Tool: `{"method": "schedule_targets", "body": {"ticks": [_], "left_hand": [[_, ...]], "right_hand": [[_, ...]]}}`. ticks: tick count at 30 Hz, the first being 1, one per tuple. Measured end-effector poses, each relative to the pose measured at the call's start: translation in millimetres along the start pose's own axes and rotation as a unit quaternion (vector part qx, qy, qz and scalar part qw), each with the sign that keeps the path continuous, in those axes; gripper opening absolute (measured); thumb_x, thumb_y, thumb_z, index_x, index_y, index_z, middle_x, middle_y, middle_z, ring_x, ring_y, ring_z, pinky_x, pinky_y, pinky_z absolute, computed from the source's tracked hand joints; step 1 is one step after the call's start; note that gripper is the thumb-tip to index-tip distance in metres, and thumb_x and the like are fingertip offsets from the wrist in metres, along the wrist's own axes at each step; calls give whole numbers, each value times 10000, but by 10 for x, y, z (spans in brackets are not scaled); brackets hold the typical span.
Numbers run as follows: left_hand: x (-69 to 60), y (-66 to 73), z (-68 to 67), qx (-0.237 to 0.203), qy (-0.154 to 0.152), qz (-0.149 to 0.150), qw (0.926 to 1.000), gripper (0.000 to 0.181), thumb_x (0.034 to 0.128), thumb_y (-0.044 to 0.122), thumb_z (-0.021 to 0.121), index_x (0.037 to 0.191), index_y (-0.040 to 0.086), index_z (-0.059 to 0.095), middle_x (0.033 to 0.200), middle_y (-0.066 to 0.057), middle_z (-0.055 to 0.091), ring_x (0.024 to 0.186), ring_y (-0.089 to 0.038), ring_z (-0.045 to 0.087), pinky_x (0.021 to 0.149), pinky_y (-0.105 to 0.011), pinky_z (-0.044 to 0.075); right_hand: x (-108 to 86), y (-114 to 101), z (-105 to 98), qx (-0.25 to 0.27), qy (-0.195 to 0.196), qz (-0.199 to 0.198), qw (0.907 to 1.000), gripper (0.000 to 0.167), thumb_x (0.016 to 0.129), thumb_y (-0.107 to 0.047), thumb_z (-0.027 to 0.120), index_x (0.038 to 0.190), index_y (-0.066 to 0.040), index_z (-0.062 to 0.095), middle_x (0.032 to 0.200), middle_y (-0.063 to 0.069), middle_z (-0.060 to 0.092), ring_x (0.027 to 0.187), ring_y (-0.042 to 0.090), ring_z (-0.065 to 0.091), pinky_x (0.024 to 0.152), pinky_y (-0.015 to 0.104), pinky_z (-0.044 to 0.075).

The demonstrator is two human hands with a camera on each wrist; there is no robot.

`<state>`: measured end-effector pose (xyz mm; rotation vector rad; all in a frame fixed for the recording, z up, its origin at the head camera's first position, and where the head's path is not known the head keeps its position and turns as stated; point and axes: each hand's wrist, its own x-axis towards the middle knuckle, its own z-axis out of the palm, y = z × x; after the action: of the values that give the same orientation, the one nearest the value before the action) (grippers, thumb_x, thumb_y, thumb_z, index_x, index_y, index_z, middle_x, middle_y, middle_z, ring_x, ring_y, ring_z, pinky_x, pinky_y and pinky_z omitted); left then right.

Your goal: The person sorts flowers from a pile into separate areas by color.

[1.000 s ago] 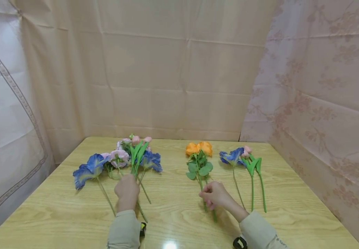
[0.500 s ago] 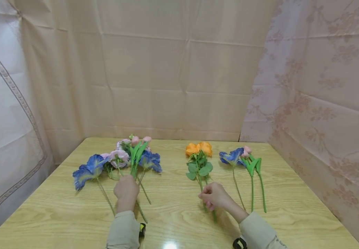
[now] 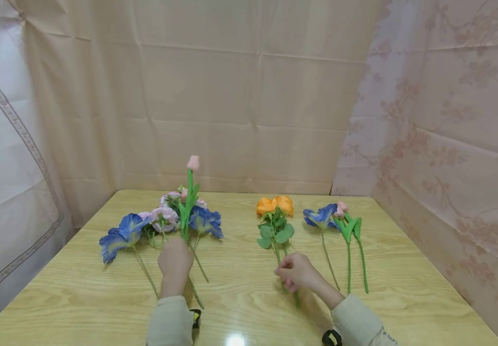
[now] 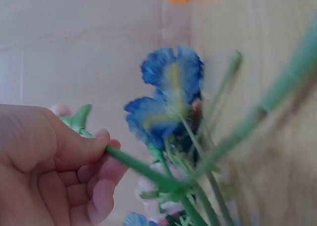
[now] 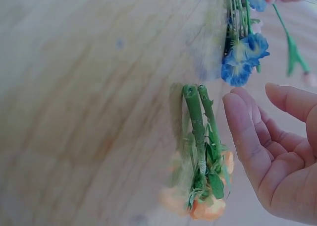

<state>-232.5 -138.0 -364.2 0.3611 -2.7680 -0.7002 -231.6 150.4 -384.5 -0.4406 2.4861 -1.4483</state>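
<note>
Here the left hand (image 3: 175,260), fingers curled, pinches a pink tulip (image 3: 190,188).

The left of the hands (image 4: 59,171) pinches a green stem (image 4: 136,165) near a blue flower (image 4: 173,84).

White glare spots the evenly lit tabletop (image 3: 240,312); the left wrist view's nearest stem (image 4: 291,65) is blurred.

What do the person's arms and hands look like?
The left hand and right hand are bare. The left sleeve and right sleeve are pale beige, with small dark marks on the right one. A black-and-yellow thing shows by the left sleeve, a black thing by the right.
</note>
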Motion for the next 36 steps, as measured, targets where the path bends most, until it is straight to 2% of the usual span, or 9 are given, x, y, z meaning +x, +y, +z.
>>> {"method": "schedule_targets", "body": {"ticks": [5, 9, 12, 16, 20, 23, 25, 31, 36], "left_hand": [[-42, 138, -38, -513, -210, 271, 9981, 261, 822, 83, 591, 582, 6, 525, 598, -118, 525, 544, -257, 522, 430, -343, 397], [-97, 259, -36, -1122, -382, 506, 9917, 199, 813, 75, 626, 638, 5, 564, 620, -69, 538, 557, -198, 490, 478, -315, 399], [-145, 336, -16, -1329, -351, 910, 9863, 103, 787, 55, 653, 710, -1, 613, 669, -67, 595, 613, -209, 563, 538, -333, 443], [-213, 446, 15, -1878, -651, 1252, 9720, 97, 790, 6, 643, 704, -17, 606, 585, -44, 573, 506, -162, 570, 464, -273, 441], [-285, 567, 23, -2531, -1149, 1381, 9506, 115, 810, -33, 609, 698, -37, 588, 576, -60, 563, 492, -199, 580, 441, -243, 459], [-336, 650, 19, -2628, -1444, 1563, 9411, 131, 820, -33, 597, 690, -28, 589, 582, -64, 569, 498, -196, 578, 454, -244, 468], [-367, 696, 21, -2550, -1554, 1734, 9385, 130, 821, -27, 599, 691, -16, 599, 581, -56, 571, 489, -168, 564, 454, -241, 462], [-443, 811, 58, -2421, -1577, 2374, 9275, 148, 813, -23, 607, 668, 7, 604, 537, -34, 545, 456, -86, 492, 428, -216, 397], [-503, 887, 109, -2566, -1648, 2628, 9154, 164, 810, -45, 600, 658, 15, 590, 565, -54, 558, 487, -78, 492, 454, -203, 408]], "right_hand": [[0, 8, 4, 53, -39, -85, 9999, 136, 832, -40, 594, 775, 83, 587, 602, 87, 574, 447, 106, 532, 441, 302, 490], [-3, 7, 30, 13, -25, -237, 9997, 121, 829, -50, 600, 796, 65, 616, 589, 89, 570, 453, 122, 533, 442, 320, 491], [-5, -4, 53, -23, -39, -367, 9993, 129, 833, -74, 607, 823, 53, 623, 595, 87, 567, 477, 153, 545, 454, 332, 492], [-19, -49, 83, -55, -54, -575, 9983, 169, 836, -111, 619, 873, 53, 612, 664, 114, 584, 533, 228, 572, 477, 358, 496], [-46, -144, 121, 1, -114, -833, 9965, 236, 838, -120, 620, 927, 95, 586, 735, 137, 599, 605, 281, 590, 511, 378, 505], [-74, -219, 161, 38, -248, -977, 9949, 276, 842, -114, 616, 964, 129, 568, 765, 131, 613, 648, 275, 602, 531, 357, 513], [-94, -266, 188, 55, -349, -1040, 9939, 295, 841, -111, 618, 984, 141, 562, 785, 127, 619, 669, 255, 606, 540, 337, 516], [-138, -364, 260, 242, -466, -1238, 9909, 282, 827, -85, 630, 999, 132, 570, 836, 115, 619, 713, 200, 603, 561, 283, 515], [-144, -348, 316, 435, -341, -1434, 9881, 203, 820, -39, 630, 938, 121, 590, 821, 121, 614, 714, 204, 614, 574, 270, 514]]}}
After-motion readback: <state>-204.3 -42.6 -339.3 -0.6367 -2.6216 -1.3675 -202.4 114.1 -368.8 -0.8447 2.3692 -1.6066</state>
